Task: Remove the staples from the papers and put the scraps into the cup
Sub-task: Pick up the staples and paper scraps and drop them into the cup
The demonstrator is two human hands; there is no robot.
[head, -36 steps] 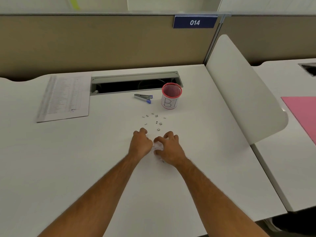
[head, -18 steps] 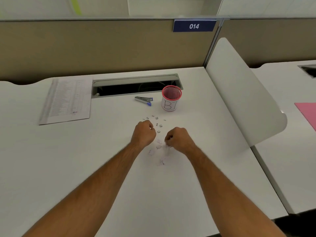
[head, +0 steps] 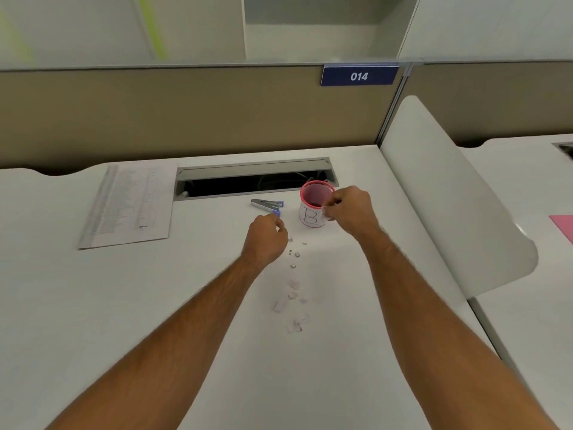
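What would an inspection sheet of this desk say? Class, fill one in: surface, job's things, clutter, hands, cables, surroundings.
Surface: white desk, with an open slot at the back.
Job's things: cup marked B, upright; papers stacked far left; scraps and staples scattered in front of the cup; staple remover left of the cup.
Clutter: nothing seen.
Hands: left hand curled, contents hidden; right hand curled at the cup's rim, contents unclear.
Cables: faint dark shapes inside the slot, unclear.
Surroundings: tan partition with sign 014; white divider; pink sheet on the next desk.

right hand (head: 352, 211) at cup (head: 311, 209) rim, left hand (head: 266, 235) fisted, scraps (head: 293, 293) scattered
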